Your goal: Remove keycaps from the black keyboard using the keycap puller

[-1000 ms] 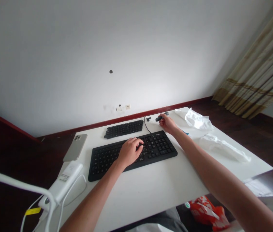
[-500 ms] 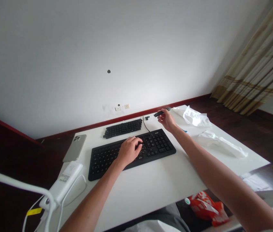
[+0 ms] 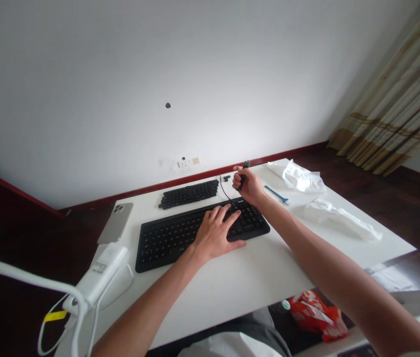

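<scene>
A black keyboard base [image 3: 172, 237] lies on the white table [image 3: 232, 282], with rows of small round spots where keycaps would sit at its left. My left hand [image 3: 217, 230] rests on its middle with fingers spread, the thumb over the front edge. Above the keyboard's right part, my right hand [image 3: 249, 184] is closed round a slim black tool [image 3: 244, 176] held upright. Behind the keyboard lies a block of black keycaps [image 3: 189, 194]. Small black pieces [image 3: 226, 178] sit near the back edge, beside a thin cable.
At the left are a phone [image 3: 116, 222] and a white power strip [image 3: 96, 277] with cables. A blue brush [image 3: 276, 194] and crumpled clear plastic bags [image 3: 299, 177] lie at the right. Below the front edge is a red bag [image 3: 316, 315].
My left hand has slid right and spread its fingers. My right hand has moved left and nearer, turning the black tool upright. The blue brush now shows more fully.
</scene>
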A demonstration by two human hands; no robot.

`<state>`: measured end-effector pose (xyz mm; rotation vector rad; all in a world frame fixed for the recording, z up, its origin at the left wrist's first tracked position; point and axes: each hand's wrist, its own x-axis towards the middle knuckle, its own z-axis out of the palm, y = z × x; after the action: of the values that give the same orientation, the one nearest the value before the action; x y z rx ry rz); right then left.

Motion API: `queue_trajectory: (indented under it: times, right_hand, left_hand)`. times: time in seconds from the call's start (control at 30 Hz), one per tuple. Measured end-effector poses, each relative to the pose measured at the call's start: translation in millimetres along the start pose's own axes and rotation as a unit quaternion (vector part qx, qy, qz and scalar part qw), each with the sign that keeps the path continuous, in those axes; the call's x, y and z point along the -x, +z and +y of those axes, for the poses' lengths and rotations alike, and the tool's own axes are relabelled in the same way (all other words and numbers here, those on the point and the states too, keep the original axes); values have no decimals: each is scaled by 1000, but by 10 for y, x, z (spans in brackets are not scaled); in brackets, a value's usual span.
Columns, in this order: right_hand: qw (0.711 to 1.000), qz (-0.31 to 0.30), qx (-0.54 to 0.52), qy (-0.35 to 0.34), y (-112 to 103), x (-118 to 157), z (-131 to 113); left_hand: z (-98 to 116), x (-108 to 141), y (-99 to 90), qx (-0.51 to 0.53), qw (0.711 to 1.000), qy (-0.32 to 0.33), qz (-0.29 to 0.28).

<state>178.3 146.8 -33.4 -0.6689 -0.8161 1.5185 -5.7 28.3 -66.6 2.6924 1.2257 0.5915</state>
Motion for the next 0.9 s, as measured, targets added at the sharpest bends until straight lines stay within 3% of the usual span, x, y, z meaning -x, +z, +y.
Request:
queue_trajectory:
  times: [0.23, 0.6, 0.9]
  right_hand:
    - [999, 14, 28, 25, 140, 111, 61]
    - [997, 6, 35, 65, 74, 95, 149]
    - [996, -10, 8, 90, 89, 95, 154]
  left_hand:
    - [-86, -37, 51, 45, 999, -3, -15]
    - [-118, -76, 74, 96, 995, -19, -18]
    - [110, 80, 52, -25, 999, 21, -8]
